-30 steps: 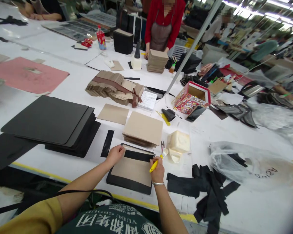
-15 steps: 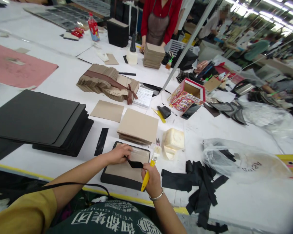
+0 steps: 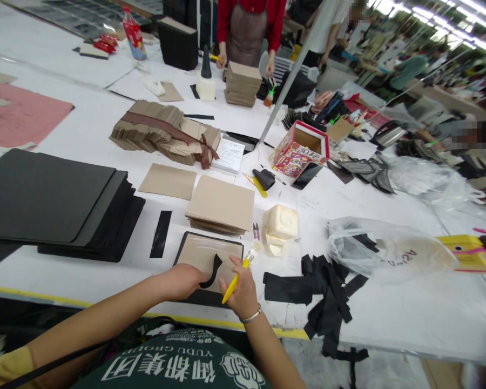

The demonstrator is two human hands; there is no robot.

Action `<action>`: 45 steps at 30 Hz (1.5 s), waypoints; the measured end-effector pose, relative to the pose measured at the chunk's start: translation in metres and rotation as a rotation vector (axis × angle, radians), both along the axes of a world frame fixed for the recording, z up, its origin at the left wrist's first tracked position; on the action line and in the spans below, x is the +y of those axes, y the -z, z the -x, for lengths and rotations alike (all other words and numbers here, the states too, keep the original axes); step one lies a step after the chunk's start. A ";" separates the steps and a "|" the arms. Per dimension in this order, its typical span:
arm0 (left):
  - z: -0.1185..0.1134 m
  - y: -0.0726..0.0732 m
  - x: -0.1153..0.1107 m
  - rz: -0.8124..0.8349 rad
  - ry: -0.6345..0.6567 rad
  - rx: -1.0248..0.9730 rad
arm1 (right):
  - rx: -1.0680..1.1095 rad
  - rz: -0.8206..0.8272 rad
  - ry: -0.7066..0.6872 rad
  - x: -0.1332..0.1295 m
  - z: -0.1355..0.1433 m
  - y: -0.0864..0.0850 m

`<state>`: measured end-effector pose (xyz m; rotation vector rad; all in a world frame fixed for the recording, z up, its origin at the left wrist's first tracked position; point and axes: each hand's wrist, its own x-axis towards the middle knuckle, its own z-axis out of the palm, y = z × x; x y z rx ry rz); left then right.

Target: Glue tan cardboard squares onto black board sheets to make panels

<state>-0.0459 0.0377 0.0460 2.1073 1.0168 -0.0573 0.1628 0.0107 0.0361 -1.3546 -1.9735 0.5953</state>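
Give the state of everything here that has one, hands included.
Left hand: pinching black strip
Right hand: holding yellow brush
Black strip: curled, one end free
Red box: open-topped
Cardboard bundle: tied with brown ribbon
Drink bottle: standing, capped
Notepad: lying flat, written on
Loose strips: heaped
Plastic bag: lying crumpled

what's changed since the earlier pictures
The black strip that lay across the beige board has come up and toward the person. Both hands have drawn back from the board's far edge; the left hand holds the strip, the right hand has let it go. Unchanged: yellow brush in the right hand, board stack beyond.
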 end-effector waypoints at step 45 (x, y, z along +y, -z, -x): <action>0.034 0.060 0.009 0.466 -1.240 -0.598 | -0.039 0.347 0.222 0.033 -0.031 0.020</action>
